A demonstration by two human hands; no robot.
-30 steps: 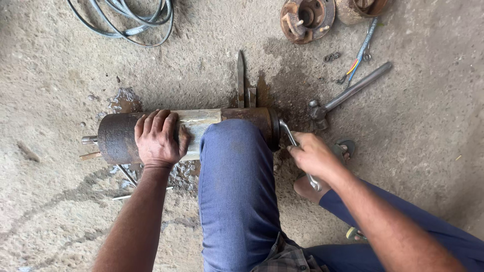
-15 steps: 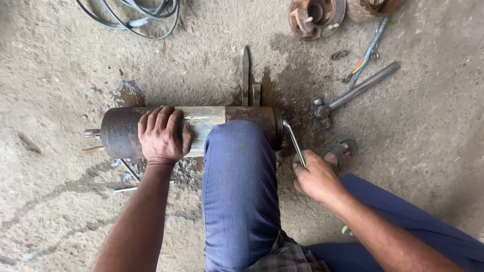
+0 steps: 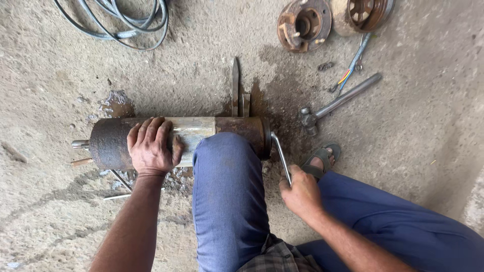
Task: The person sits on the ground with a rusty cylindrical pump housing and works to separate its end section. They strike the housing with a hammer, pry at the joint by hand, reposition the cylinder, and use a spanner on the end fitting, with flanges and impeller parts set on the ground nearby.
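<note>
Both hands are engaged: our left hand [image 3: 151,147] presses flat on the rusty cylinder [image 3: 179,141] lying on the floor under our knee [image 3: 227,166], our right hand [image 3: 301,193] clenches a bent metal rod [image 3: 281,156] at its end cap — still fitted, work unfinished.

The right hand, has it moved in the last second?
Yes. The right hand has drawn back toward the person, away from the end of the rusty cylinder, and now grips the lower end of the thin metal bar.
</note>
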